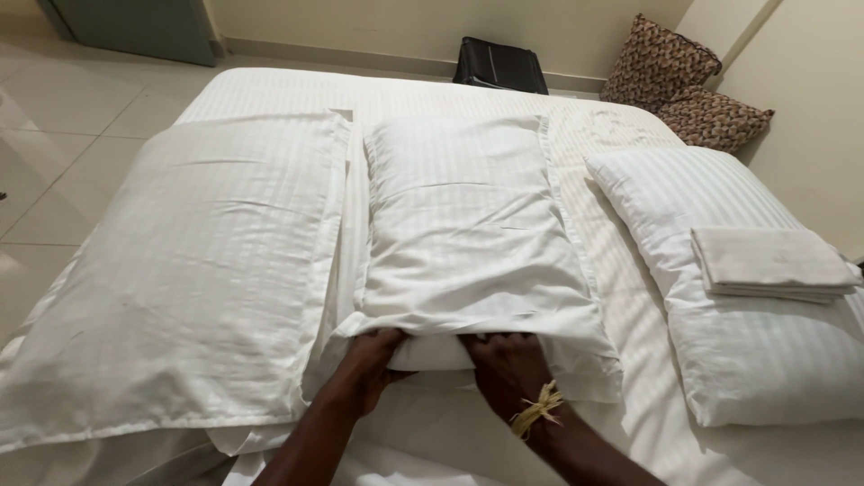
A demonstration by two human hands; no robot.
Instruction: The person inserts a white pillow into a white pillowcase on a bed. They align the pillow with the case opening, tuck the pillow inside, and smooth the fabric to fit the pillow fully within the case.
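The open end of the middle pillow is being gripped by the left hand and right hand, fingers tucked under the pillowcase; it is lying on the bed, between two other pillows.

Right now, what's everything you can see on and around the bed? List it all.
Middle pillow: 1, white striped, bed centre, near end under both hands.
Left pillow: 1, white striped, flat on the bed's left.
Right pillow: 1, white striped, bed's right.
Folded linen: 1 stack, white, on the right pillow.
Patterned cushions: 2, brown, far right corner.
Black bag: 1, floor by far wall.
Bed sheet: white striped.
Left hand: at the pillowcase opening.
Right hand: same opening, straw-coloured wrist tie.
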